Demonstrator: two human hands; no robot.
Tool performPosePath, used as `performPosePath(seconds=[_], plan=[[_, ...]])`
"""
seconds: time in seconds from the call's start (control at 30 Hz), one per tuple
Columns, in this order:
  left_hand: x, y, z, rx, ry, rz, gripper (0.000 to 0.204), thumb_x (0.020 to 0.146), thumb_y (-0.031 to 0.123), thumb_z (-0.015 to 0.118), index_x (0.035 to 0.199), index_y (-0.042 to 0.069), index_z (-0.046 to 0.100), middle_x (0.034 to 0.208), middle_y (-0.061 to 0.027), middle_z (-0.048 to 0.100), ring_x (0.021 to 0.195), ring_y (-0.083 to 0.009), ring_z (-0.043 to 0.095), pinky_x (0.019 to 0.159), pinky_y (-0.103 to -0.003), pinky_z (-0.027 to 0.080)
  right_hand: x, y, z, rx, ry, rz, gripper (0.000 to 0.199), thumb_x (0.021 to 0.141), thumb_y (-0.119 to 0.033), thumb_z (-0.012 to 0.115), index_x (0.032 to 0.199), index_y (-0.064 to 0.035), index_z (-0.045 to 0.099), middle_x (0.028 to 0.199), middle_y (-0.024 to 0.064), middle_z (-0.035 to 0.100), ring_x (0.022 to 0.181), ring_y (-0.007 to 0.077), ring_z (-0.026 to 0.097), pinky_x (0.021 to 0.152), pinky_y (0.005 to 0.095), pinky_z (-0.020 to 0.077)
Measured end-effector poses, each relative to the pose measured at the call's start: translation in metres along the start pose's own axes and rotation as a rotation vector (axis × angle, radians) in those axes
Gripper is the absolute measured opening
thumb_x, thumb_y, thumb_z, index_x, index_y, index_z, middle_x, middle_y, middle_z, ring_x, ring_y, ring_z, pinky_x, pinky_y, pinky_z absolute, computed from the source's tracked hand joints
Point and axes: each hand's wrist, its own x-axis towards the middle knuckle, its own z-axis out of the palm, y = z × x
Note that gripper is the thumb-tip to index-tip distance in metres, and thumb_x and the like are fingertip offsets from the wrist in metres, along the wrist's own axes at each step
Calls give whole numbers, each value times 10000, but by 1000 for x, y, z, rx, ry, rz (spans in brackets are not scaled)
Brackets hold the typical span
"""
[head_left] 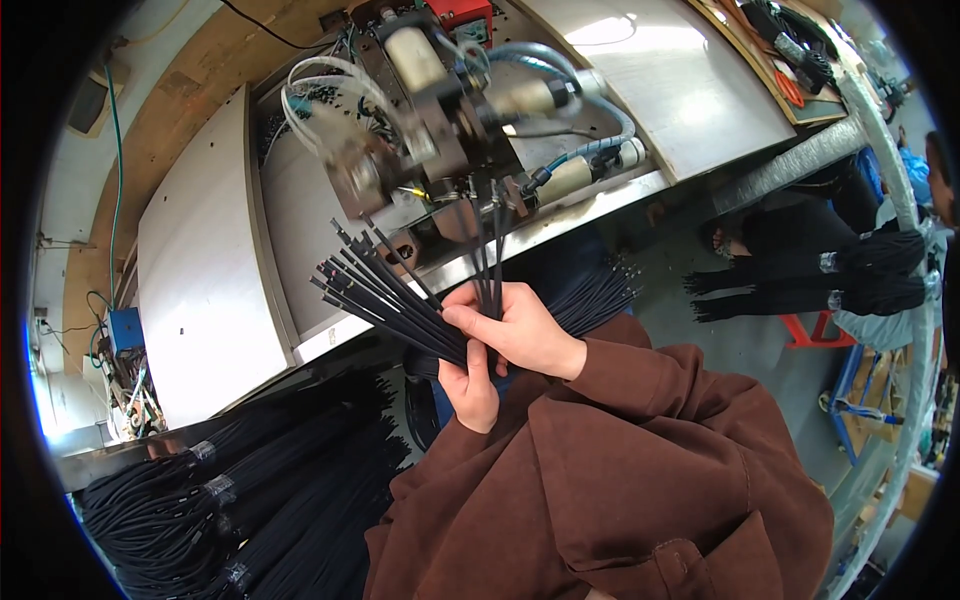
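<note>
At lower left, taped bundles of black cables point(240, 480) lie heaped, their far ends lost in shadow. In the centre, the left hand point(470, 385) has its grip closed round a fanned bunch of black cables point(385, 295), its fingers mostly hidden behind them. Just right, the right hand point(520, 325) pinches two cable ends point(487, 250) up toward the machine point(450, 110) on the counter point(200, 290); their tips are hidden.

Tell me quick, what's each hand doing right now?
Left hand: closed around the bundle of black cables.
Right hand: fingers pinching a few black cables held up to the machine.
</note>
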Motion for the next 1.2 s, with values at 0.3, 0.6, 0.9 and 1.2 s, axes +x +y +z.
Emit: performPosePath(seconds=[0.3, 0.6, 0.9, 1.2], plan=[[-1, -4, -4, 71, -6, 65, 280, 949, 142, 450, 1184, -9, 471, 1058, -39, 554, 915, -88, 523, 770, -221, 423, 4, 11, 3, -9, 103, -211, 160, 868, -184, 588, 875, -26, 615, 673, -1, 576, 488, 41, 498, 343, 191, 387], [1, -4, -3, 67, 40, 56, 249, 954, 149, 437, 1149, -2, 468, 969, -39, 562, 778, -74, 533, 651, -200, 428, 5, 2, 4, 1, 77, -90, 167, 868, -180, 581, 847, -15, 600, 670, 10, 574, 488, 51, 503, 311, 198, 372], [4, -9, -6, 37, 12, 3, 234, 957, 165, 427, 1123, 7, 471, 907, -39, 565, 620, -76, 510, 494, -198, 392, 2, -8, -1, -26, -38, 16, 165, 875, -185, 576, 890, -23, 603, 689, 6, 582, 482, 53, 509, 332, 191, 386], [5, 0, 2, 65, 32, 56, 205, 955, 167, 434, 1078, 9, 480, 883, -35, 558, 626, -76, 504, 513, -202, 395, -2, -1, 1, 1, 98, -66, 135, 859, -162, 587, 874, -30, 612, 678, 15, 600, 454, 52, 497, 334, 202, 364]])
